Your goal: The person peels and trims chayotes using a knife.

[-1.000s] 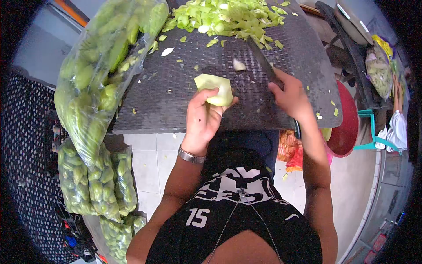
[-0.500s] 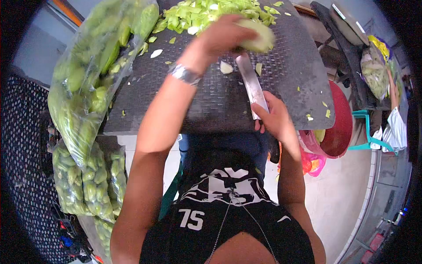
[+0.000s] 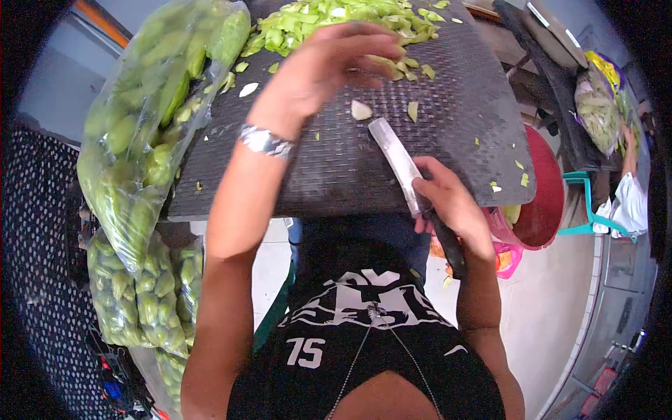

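My left hand (image 3: 336,59), with a silver bracelet at its wrist, is raised over the far part of the dark textured table (image 3: 294,175). It is open, its fingers stretched out with nothing visible in them. Beneath and beyond it lies a heap of pale green peelings (image 3: 287,31). Nearer the front edge, my right hand (image 3: 444,192) is closed on a broad-bladed knife (image 3: 393,155), holding it near where blade and dark handle meet. The blade's squared tip points away from me, close to a whitish slice (image 3: 360,110) and a small green peel (image 3: 413,111).
A clear plastic bag (image 3: 119,168) of large green vegetables leans over the table's left side, with more filled bags (image 3: 143,301) below. A red tub (image 3: 542,203) stands beyond the right edge, near a teal stool (image 3: 577,203). Another person's arm (image 3: 630,154) shows at far right.
The pale green vegetable has left my left hand and is out of sight; that hand has drawn left and its fingers have opened. My right hand has shifted slightly right and nearer with the knife.
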Available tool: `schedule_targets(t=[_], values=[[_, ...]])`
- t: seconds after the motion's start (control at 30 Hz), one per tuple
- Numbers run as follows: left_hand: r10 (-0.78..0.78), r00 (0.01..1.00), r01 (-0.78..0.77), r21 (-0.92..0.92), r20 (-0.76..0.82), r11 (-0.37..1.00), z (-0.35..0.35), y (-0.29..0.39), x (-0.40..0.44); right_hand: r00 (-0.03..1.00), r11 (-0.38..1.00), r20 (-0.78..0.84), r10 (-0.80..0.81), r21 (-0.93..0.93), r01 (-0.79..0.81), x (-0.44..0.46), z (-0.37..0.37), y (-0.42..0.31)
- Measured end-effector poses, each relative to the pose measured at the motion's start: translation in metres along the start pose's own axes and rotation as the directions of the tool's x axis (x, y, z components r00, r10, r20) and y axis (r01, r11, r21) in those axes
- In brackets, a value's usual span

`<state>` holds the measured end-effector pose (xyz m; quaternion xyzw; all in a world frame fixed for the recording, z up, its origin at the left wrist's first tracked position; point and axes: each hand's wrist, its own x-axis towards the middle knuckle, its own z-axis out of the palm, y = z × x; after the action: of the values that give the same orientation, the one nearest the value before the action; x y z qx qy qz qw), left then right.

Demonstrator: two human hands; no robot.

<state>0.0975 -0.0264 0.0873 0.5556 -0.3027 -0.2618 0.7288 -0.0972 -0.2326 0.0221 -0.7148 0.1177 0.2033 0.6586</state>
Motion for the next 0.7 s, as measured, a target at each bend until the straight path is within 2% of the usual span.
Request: schedule_targets(t=[0.03,0.1,0.13,0.2,0.23,0.37,0.4,0.43,0.47,0.5,0.57,0.63,0.7], values=[[-0.019,0.995,0.022,0.029,-0.097,0.999,-0.011,0.012,-0.019,1.0,1.0,0.012,0.025,-0.006,-0.025,0.001,-0.003,0.002],[0.012,0.983,-0.03,-0.092,-0.184,0.995,-0.047,0.015,-0.048,0.998,0.998,0.02,0.056,0.005,-0.056,0.005,-0.003,0.0],[0.027,0.961,-0.052,-0.085,-0.276,0.995,-0.051,0.02,-0.064,0.997,0.996,0.009,0.08,0.024,-0.081,0.008,-0.001,-0.004],[0.051,0.935,-0.103,-0.129,-0.352,0.986,-0.064,0.021,-0.09,0.993,0.991,-0.011,0.121,0.057,-0.12,0.018,0.002,-0.015],[0.054,0.928,-0.116,-0.146,-0.369,0.982,-0.066,0.019,-0.1,0.996,0.995,-0.012,0.091,0.044,-0.09,0.024,0.003,-0.019],[0.057,0.897,-0.163,-0.207,-0.438,0.965,-0.071,0.008,-0.129,0.984,0.997,0.173,0.048,-0.068,-0.037,0.077,-0.007,-0.04],[0.053,0.89,-0.169,-0.22,-0.452,0.961,-0.071,0.004,-0.135,0.973,0.996,0.215,-0.082,-0.001,0.084,0.093,-0.011,-0.042],[0.049,0.88,-0.177,-0.231,-0.472,0.957,-0.072,0.002,-0.14,0.978,0.987,0.133,-0.159,0.023,0.157,0.103,-0.006,-0.05],[0.042,0.867,-0.173,-0.221,-0.496,0.96,-0.073,0.0,-0.146,0.97,0.971,0.051,-0.236,0.041,0.234,0.109,-0.001,-0.057],[0.035,0.852,-0.169,-0.21,-0.523,0.963,-0.074,0.0,-0.153,0.978,0.978,0.043,-0.205,-0.028,0.207,0.11,0.002,-0.067],[0.014,0.813,-0.15,-0.187,-0.582,0.971,-0.079,-0.002,-0.164,0.981,0.988,0.123,-0.149,-0.029,0.153,0.112,0.002,-0.064],[0.024,0.744,-0.099,-0.075,-0.668,0.992,-0.085,-0.005,-0.171,0.98,0.996,0.176,-0.09,0.007,0.09,0.111,-0.001,-0.053],[0.04,0.651,0.03,0.078,-0.758,0.996,-0.089,-0.001,-0.176,0.978,0.997,0.195,-0.074,0.043,0.067,0.104,-0.004,-0.042]])
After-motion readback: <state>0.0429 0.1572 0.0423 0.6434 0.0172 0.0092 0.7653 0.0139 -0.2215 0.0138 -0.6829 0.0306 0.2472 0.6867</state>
